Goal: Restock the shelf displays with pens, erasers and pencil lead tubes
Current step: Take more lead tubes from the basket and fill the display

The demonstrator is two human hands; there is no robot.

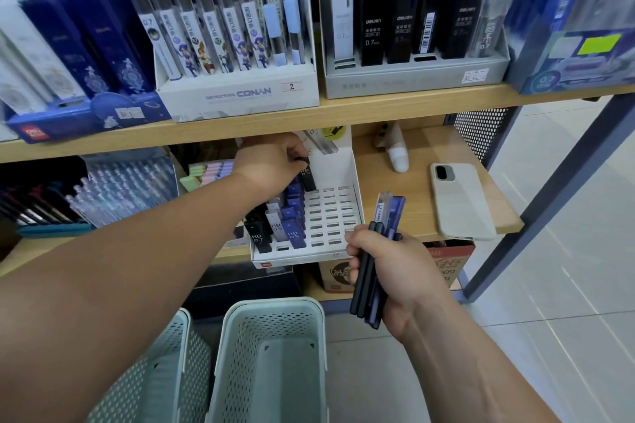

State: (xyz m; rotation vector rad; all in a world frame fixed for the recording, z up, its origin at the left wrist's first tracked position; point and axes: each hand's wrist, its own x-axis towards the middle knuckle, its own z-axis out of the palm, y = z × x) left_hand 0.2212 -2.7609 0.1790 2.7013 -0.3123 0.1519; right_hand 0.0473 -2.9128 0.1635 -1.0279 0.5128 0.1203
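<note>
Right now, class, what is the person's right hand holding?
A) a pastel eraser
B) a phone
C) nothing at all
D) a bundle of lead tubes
D: the right hand grips a bundle of lead tubes, while the phone lies apart on the shelf and the left hand pinches one black lead tube at the white display.

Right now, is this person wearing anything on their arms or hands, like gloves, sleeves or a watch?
Nothing shows. The left hand and the right hand are bare, without gloves. Up the arms as far as the picture reaches there is no sleeve, watch or bracelet. No ring is visible.
</note>
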